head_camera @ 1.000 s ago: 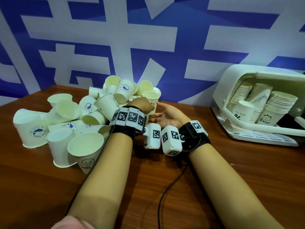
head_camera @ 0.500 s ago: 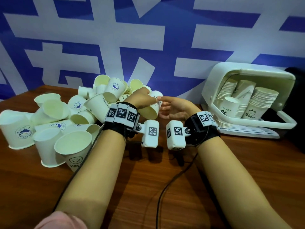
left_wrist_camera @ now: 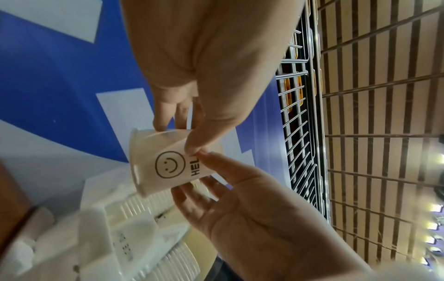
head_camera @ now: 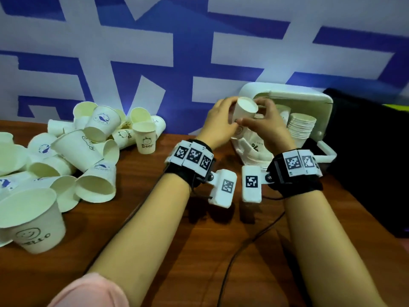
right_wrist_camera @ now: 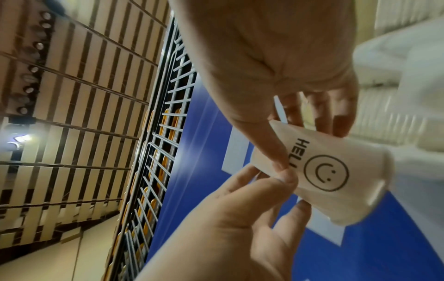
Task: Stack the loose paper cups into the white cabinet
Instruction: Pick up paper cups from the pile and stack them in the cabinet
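Note:
A white paper cup (head_camera: 245, 110) with a smiley face and "HELLO" print is held in the air on its side, right in front of the opening of the white cabinet (head_camera: 287, 95). My left hand (head_camera: 228, 117) pinches it from the left and my right hand (head_camera: 257, 117) from the right. In the left wrist view the cup (left_wrist_camera: 163, 163) sits between left thumb and fingers (left_wrist_camera: 177, 136), with the right hand (left_wrist_camera: 194, 176) below. The right wrist view shows the cup (right_wrist_camera: 336, 175) pinched by the right hand (right_wrist_camera: 307, 146). Stacked cups (head_camera: 302, 127) stand inside the cabinet.
A pile of loose paper cups (head_camera: 88, 151) covers the left of the wooden table (head_camera: 177, 240). A black object (head_camera: 365, 151) lies right of the cabinet. A dark cable (head_camera: 243, 251) runs across the table between my forearms. The blue-and-white wall stands close behind.
Both hands have moved right and up, from the edge of the pile to the cabinet's opening, carrying one cup. The right hand has closed onto the cup beside the left.

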A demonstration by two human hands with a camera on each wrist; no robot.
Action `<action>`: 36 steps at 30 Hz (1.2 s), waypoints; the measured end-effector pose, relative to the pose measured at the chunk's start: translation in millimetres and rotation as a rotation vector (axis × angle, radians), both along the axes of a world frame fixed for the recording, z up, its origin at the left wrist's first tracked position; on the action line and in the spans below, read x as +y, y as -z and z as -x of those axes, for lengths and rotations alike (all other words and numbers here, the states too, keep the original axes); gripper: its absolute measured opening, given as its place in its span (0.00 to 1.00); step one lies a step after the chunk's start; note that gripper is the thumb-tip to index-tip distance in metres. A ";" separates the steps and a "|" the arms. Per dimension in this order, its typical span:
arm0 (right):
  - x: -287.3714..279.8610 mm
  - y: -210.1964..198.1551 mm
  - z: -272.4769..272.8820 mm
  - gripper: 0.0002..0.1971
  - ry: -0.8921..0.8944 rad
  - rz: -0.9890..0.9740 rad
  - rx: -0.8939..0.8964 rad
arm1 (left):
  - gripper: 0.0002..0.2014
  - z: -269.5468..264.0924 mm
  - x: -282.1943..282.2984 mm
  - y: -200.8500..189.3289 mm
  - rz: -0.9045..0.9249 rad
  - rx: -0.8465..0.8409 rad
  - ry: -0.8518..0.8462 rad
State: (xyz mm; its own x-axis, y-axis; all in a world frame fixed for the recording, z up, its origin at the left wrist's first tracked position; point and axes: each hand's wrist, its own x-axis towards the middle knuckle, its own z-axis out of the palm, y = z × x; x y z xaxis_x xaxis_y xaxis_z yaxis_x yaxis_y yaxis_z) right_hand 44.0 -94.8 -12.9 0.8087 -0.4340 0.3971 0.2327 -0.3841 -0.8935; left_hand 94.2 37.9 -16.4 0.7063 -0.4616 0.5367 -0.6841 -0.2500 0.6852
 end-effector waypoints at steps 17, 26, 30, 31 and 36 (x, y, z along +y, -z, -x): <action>-71.4 4.0 17.2 0.33 0.129 0.181 -0.100 | 0.36 5.5 -62.7 11.5 0.119 0.141 0.285; -81.0 35.2 -3.1 0.31 0.141 0.160 0.002 | 0.32 4.7 -69.8 27.8 -0.056 0.190 0.271; -85.5 51.3 -12.9 0.27 0.178 0.316 0.214 | 0.29 5.8 -74.4 37.6 -0.325 0.126 0.164; -85.7 53.7 -14.2 0.27 0.180 0.373 0.262 | 0.30 5.7 -76.2 40.4 -0.402 0.100 0.141; -85.1 53.7 -16.5 0.26 0.223 0.491 0.344 | 0.33 3.9 -77.2 43.7 -0.584 0.019 0.055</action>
State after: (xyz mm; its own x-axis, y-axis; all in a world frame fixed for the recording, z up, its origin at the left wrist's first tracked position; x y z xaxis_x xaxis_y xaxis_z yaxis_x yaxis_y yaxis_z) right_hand 60.4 -180.0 -66.6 0.8366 -0.4399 0.3265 -0.1689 -0.7741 -0.6102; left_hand 90.3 -39.2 -60.1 0.6799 -0.7135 0.1695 -0.6957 -0.5544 0.4569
